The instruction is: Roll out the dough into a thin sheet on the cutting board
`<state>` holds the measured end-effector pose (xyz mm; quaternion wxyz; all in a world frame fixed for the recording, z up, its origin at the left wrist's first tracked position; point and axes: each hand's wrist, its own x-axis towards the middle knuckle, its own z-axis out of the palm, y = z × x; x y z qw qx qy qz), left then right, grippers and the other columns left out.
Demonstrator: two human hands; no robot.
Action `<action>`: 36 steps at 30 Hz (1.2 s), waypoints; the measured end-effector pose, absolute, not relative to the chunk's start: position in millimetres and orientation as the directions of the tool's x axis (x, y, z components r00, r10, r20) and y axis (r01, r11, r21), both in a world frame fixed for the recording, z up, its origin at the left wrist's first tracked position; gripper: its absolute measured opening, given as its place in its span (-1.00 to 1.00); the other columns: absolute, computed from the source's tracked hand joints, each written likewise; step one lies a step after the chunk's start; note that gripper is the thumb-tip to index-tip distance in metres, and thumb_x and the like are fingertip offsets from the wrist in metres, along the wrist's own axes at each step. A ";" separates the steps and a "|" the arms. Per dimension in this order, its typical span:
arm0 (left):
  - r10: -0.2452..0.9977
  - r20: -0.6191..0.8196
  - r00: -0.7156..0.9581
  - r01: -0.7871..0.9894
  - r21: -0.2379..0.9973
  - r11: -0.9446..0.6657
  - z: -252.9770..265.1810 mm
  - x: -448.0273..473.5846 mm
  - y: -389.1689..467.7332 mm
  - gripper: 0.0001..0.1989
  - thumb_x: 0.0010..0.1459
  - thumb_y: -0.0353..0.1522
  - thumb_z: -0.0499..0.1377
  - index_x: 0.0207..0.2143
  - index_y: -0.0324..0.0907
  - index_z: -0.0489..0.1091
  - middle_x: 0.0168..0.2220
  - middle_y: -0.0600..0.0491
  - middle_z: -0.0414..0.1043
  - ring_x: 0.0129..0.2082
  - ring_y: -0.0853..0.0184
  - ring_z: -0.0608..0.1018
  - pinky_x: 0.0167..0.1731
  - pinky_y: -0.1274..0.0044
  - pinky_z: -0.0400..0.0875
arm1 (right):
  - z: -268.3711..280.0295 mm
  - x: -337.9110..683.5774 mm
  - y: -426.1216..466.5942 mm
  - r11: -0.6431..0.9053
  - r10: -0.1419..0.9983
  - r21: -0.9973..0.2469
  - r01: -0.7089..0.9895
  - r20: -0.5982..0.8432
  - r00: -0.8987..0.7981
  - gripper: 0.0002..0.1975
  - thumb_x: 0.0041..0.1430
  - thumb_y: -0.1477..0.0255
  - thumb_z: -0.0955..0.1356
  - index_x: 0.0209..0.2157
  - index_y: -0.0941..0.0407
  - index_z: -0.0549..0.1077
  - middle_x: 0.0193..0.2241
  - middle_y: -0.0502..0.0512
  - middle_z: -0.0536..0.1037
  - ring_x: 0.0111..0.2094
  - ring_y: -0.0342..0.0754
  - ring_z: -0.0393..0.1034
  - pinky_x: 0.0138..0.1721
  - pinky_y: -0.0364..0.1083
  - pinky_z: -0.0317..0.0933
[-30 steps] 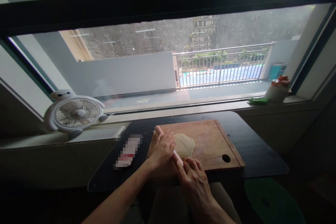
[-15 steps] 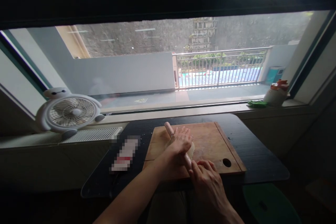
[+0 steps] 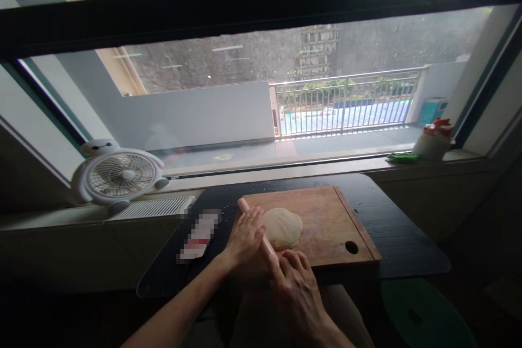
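Note:
A pale, roughly round sheet of dough [image 3: 281, 228] lies flat on a wooden cutting board [image 3: 320, 206]. The rolling pin [image 3: 269, 252] slants across the board along the dough's left side. My left hand [image 3: 247, 231] rests on top of the pin's upper part, palm down with fingers stretched out. Around the near end of the pin, at the board's front edge, my right hand [image 3: 296, 277] has its fingers curled. Part of the pin is hidden under my left hand.
The board lies on a dark table [image 3: 391, 228]. Left of it is a blurred-out flat item [image 3: 200, 236]. On the ledge stand a white fan [image 3: 126, 174] and, at right, a white container [image 3: 432, 144] beside a green cloth-like thing [image 3: 403, 157]. A green stool [image 3: 424, 310] is below right.
The rolling pin and both my hands have moved left, from over the dough to its left side. More of the dough now shows. The view has tilted and shifted slightly.

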<state>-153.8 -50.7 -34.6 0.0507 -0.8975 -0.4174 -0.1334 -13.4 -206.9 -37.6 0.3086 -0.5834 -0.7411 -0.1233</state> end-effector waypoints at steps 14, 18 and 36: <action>0.697 0.223 0.681 0.704 0.062 -0.708 -20.7 -32.9 -16.1 -0.58 0.23 -0.25 -0.17 0.02 -0.17 0.28 0.08 -0.06 0.30 0.14 0.24 0.24 0.17 0.33 -0.01 | -25.3 38.1 -211.8 0.177 0.825 -0.317 0.932 0.565 0.036 -0.76 0.17 0.46 0.23 -0.11 0.10 0.37 -0.34 0.07 0.46 -0.14 0.01 0.24 -0.06 0.00 0.04; 0.700 0.230 0.676 0.704 0.077 -0.706 -18.9 -45.5 -21.4 -0.58 0.24 -0.28 -0.18 0.03 -0.21 0.28 0.07 -0.07 0.31 0.14 0.24 0.24 0.18 0.31 -0.04 | -22.0 32.4 -213.7 0.183 0.821 -0.304 0.935 0.571 0.025 -0.72 0.16 0.49 0.23 -0.08 0.08 0.37 -0.36 0.05 0.45 -0.16 -0.01 0.25 -0.05 -0.02 0.04; 0.718 0.249 0.649 0.735 0.037 -0.677 -17.8 -49.7 -47.8 -0.48 0.26 -0.18 -0.26 0.14 -0.19 0.16 0.16 -0.04 0.19 0.22 0.22 0.08 0.19 0.20 -0.15 | -33.5 45.2 -211.9 0.222 0.776 -0.296 0.929 0.631 0.016 -0.73 0.22 0.42 0.19 -0.10 0.05 0.41 -0.39 0.07 0.48 -0.17 -0.02 0.28 -0.09 -0.03 0.05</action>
